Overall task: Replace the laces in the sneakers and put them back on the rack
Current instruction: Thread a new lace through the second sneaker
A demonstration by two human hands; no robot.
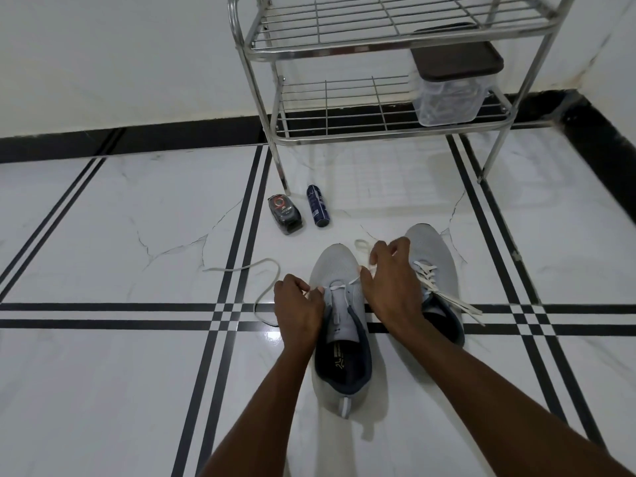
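Currently I hold the white lace [339, 286] taut across the lowest eyelets of the near sneaker [339, 325], toe toward the rack [378, 63]. Left hand [298, 306] pinches the left end; right hand [390, 282] pinches the right end, above the upper. Both sneakers stand on the floor; the far sneaker [435, 270] is already laced.

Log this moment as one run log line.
step: lacing left sneaker | hands: left hand, right hand pinch white lace | right sneaker: laced | rack: no sneakers
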